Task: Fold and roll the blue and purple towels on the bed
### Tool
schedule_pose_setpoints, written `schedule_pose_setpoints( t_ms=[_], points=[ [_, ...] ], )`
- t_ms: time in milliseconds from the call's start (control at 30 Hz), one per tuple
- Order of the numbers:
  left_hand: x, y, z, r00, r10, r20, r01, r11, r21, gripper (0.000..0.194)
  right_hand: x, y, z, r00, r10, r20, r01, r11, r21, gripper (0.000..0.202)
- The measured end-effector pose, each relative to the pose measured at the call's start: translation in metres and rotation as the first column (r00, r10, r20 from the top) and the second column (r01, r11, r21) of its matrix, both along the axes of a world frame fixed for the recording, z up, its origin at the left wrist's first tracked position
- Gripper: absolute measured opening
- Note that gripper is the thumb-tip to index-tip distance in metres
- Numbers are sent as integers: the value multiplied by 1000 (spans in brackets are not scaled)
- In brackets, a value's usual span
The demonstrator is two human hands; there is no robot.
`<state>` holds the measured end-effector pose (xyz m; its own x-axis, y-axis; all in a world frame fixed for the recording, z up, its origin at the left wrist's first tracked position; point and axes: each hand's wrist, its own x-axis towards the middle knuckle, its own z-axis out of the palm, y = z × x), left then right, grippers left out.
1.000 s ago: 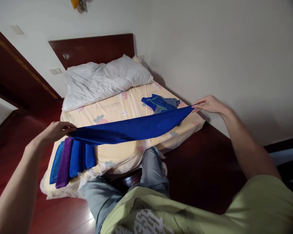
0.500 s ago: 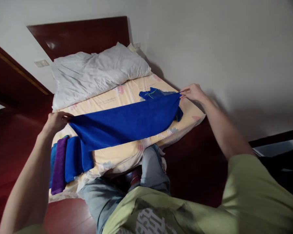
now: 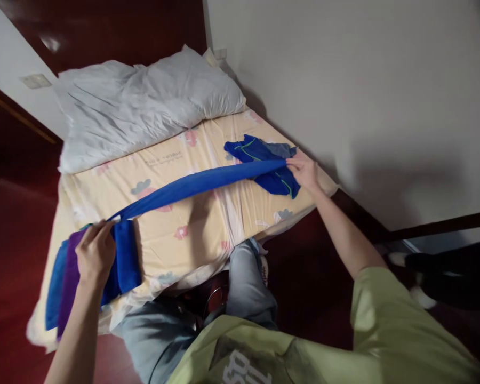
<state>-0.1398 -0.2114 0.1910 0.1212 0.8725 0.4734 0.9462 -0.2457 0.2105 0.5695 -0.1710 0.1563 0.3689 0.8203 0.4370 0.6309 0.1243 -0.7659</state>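
Observation:
A blue towel is stretched above the bed between my two hands, seen nearly edge-on as a long narrow band. My left hand pinches its left end, over a row of folded towels. In that row are a purple towel, a lighter blue one at the outer side and a folded blue towel nearest the bed's middle. At the right, my right hand grips the other end. Behind and below it lies a crumpled blue garment with green piping.
The bed has a cream sheet with a strawberry print. A grey-white pillow lies against the dark headboard. A wall rises at the right. Someone's dark-clad legs show at the right edge.
The blue towel went from a broad hanging sheet to a narrow, flatter band. My left hand came down over the folded towels. The view has tilted downward.

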Motion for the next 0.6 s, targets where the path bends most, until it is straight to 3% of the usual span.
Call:
schedule_pose_setpoints(
  t_ms=[133,200,267,400,600],
  points=[
    [3,-57,-94,997,-55,50,63,978,-197,39,-13,-52,-69,998,50,27,-44,984,-174,20],
    [9,-80,-130,997,-65,49,77,943,-323,40,-19,-77,-103,996,82,35,-70,961,-267,22],
    [14,-101,-155,998,-47,36,58,911,-409,41,-22,-98,-132,995,95,26,-81,936,-344,23],
    [13,-130,-180,999,18,49,6,886,-464,41,-20,-124,-166,994,103,31,-83,919,-386,23],
    [0,-157,-196,985,139,99,-85,903,-421,41,-17,-133,-170,990,138,34,-117,928,-355,20]
  ],
)
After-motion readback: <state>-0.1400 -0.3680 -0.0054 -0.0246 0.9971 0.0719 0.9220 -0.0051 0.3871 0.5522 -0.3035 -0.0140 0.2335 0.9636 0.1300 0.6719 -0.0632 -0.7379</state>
